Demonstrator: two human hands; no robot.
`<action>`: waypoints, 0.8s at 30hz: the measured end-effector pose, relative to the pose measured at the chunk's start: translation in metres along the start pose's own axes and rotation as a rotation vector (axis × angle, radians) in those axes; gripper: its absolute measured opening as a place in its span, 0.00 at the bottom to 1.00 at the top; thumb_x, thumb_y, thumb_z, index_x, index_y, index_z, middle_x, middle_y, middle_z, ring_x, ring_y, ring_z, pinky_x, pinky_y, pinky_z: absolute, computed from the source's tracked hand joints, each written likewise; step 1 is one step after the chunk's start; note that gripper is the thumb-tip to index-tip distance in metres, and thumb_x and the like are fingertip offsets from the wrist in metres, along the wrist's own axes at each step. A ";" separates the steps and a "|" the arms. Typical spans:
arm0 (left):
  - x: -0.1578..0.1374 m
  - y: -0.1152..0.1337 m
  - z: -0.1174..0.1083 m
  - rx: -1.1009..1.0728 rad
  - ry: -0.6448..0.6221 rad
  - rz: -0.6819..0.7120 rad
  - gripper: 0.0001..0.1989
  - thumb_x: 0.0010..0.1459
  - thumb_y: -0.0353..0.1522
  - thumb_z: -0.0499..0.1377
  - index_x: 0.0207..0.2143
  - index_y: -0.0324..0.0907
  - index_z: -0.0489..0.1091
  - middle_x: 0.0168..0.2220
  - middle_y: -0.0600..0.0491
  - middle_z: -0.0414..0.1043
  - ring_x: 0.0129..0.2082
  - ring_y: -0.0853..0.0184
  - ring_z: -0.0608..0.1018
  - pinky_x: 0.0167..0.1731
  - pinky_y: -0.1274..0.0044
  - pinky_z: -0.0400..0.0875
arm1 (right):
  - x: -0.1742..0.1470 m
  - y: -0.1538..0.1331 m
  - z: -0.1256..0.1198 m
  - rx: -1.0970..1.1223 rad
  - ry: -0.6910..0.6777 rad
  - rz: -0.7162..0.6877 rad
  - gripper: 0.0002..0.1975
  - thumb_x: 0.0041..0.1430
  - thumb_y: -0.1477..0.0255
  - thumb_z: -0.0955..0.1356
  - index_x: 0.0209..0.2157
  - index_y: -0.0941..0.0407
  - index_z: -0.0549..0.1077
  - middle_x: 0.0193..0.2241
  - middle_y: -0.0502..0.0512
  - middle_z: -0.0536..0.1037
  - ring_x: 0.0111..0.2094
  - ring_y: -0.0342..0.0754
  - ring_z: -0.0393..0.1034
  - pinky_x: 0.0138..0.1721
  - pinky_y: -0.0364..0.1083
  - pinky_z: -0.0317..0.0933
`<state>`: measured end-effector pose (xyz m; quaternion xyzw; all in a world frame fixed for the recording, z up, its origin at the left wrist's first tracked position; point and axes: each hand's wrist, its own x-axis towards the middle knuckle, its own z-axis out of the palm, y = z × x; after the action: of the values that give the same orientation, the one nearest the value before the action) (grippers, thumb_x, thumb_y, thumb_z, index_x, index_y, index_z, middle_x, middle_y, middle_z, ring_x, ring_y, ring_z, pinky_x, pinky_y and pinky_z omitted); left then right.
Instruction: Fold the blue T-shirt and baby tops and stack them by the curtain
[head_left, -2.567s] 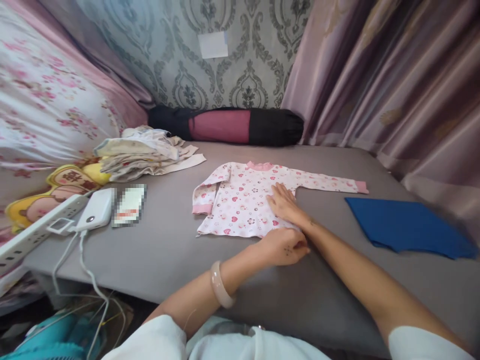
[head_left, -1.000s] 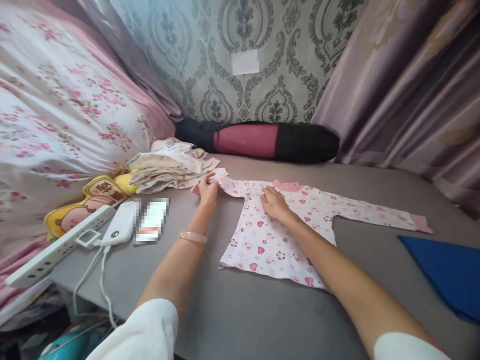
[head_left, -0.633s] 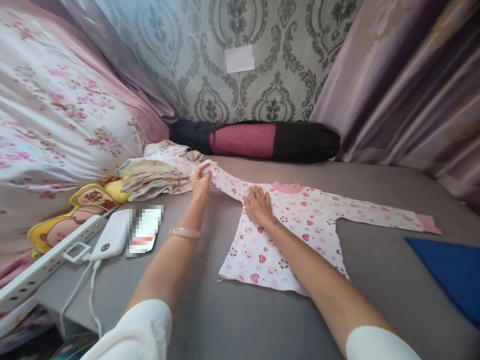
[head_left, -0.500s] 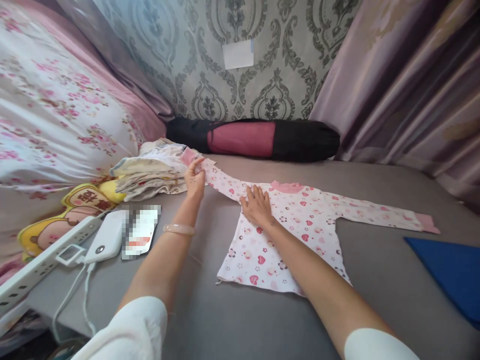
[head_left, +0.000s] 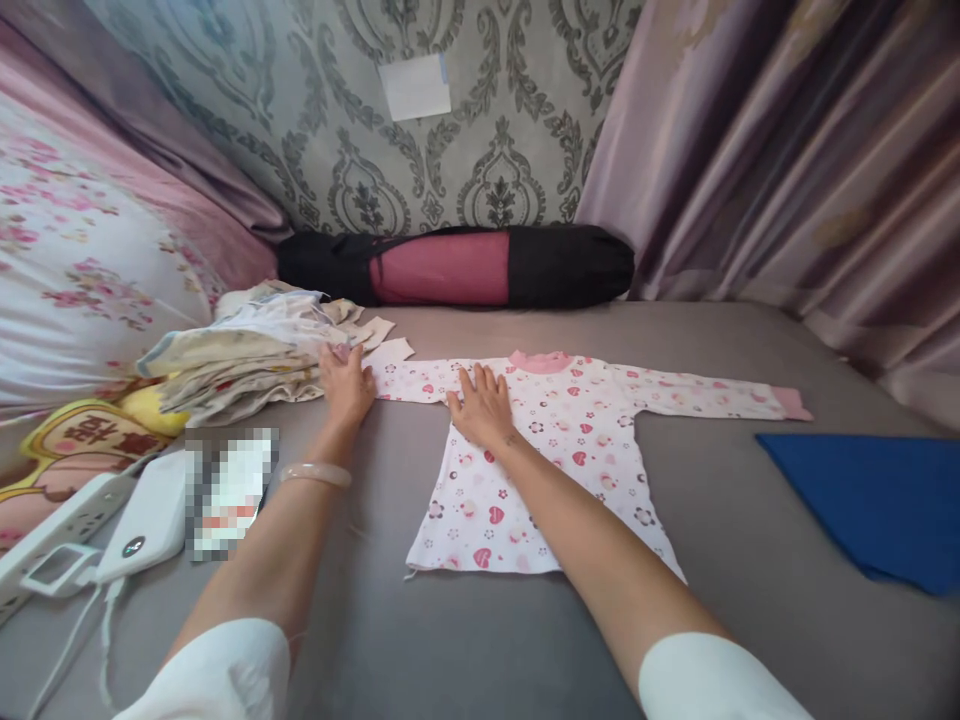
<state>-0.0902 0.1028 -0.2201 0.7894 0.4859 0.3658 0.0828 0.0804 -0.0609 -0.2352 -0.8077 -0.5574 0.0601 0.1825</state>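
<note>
A child's long-sleeved shirt (head_left: 600, 455), white with pink hearts and flowers and a pink collar, lies spread on the grey bed surface. Its sleeves stretch out to both sides. My right hand (head_left: 484, 405) rests flat on the shirt near the shoulder, fingers apart. Over the cuff end of the sleeve on the left is my left hand (head_left: 347, 388), its fingers spread on the cloth, with a bit of pink cuff showing between them. That hand hides most of the cuff. Just beyond it is a pile of folded clothes (head_left: 247, 345).
A black and pink long bag (head_left: 442, 268) lies along the wall. To the right is a blue folded item (head_left: 870, 510). On the left are a power strip (head_left: 71, 530), a white power bank (head_left: 150, 515) with cables, a blurred phone-like object (head_left: 232, 495) and a yellow cushion (head_left: 75, 440).
My left hand has lowered the sleeve onto the bed and its fingers have spread. The sleeve now lies straighter. My right hand stays on the shirt; the camera view has turned right.
</note>
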 end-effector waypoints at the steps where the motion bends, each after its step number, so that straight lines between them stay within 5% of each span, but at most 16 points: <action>1: -0.005 0.010 0.001 0.061 0.035 0.013 0.20 0.54 0.28 0.57 0.51 0.37 0.67 0.66 0.36 0.46 0.66 0.37 0.47 0.61 0.48 0.41 | 0.001 0.000 -0.001 0.010 0.008 -0.005 0.33 0.67 0.56 0.52 0.66 0.60 0.52 0.67 0.65 0.48 0.68 0.58 0.37 0.64 0.59 0.28; 3: -0.019 0.036 0.004 0.100 0.019 0.065 0.21 0.56 0.30 0.56 0.53 0.39 0.65 0.68 0.38 0.44 0.67 0.42 0.42 0.61 0.47 0.33 | 0.003 0.002 -0.005 0.044 0.001 -0.016 0.32 0.67 0.57 0.53 0.66 0.61 0.52 0.67 0.64 0.49 0.68 0.57 0.38 0.64 0.58 0.28; 7: -0.055 0.091 0.015 -0.027 -0.420 0.288 0.20 0.60 0.30 0.49 0.54 0.44 0.65 0.60 0.44 0.63 0.65 0.55 0.57 0.64 0.54 0.36 | 0.000 0.019 -0.021 0.164 -0.123 -0.035 0.30 0.68 0.61 0.51 0.66 0.62 0.51 0.67 0.61 0.50 0.68 0.51 0.40 0.66 0.52 0.35; 10: -0.083 0.117 0.021 -0.177 -0.657 0.378 0.19 0.60 0.32 0.51 0.54 0.44 0.67 0.61 0.44 0.62 0.66 0.57 0.57 0.65 0.61 0.40 | -0.023 0.044 -0.036 0.122 -0.152 -0.041 0.29 0.69 0.63 0.50 0.66 0.61 0.52 0.68 0.60 0.48 0.68 0.49 0.38 0.66 0.50 0.36; 19: -0.106 0.109 0.027 -0.241 -0.724 0.379 0.23 0.62 0.42 0.51 0.57 0.44 0.64 0.66 0.47 0.53 0.68 0.58 0.51 0.66 0.64 0.36 | -0.117 0.122 -0.073 -0.131 -0.149 -0.033 0.31 0.68 0.58 0.50 0.66 0.58 0.52 0.68 0.59 0.45 0.69 0.52 0.35 0.66 0.56 0.31; 24: -0.119 0.128 0.014 -0.238 -0.722 0.375 0.23 0.61 0.40 0.52 0.54 0.39 0.65 0.65 0.40 0.56 0.67 0.53 0.53 0.65 0.61 0.37 | -0.146 0.128 -0.080 -0.191 -0.110 0.043 0.31 0.68 0.59 0.50 0.65 0.61 0.54 0.68 0.63 0.48 0.68 0.55 0.38 0.66 0.57 0.35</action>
<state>-0.0214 -0.0583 -0.2276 0.9265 0.2281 0.1280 0.2706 0.1628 -0.2534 -0.2231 -0.8285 -0.5525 0.0548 0.0723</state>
